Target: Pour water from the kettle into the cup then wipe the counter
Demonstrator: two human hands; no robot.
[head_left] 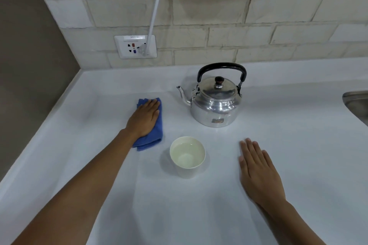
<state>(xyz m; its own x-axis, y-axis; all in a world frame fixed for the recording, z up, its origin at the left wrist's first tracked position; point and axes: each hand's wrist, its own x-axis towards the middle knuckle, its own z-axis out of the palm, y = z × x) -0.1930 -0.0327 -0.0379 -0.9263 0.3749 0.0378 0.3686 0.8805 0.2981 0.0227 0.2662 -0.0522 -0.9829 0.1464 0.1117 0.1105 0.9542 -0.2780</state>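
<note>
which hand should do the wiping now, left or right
Left. The left hand already lies flat on the folded blue cloth on the white counter. The right hand rests empty, palm down, right of the white cup of water; the steel kettle stands upright.

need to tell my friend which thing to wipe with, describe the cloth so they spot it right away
On the white counter, look left of the metal kettle, below the wall socket. The cloth lies flat under the left hand; it is the only blue thing there.
</note>
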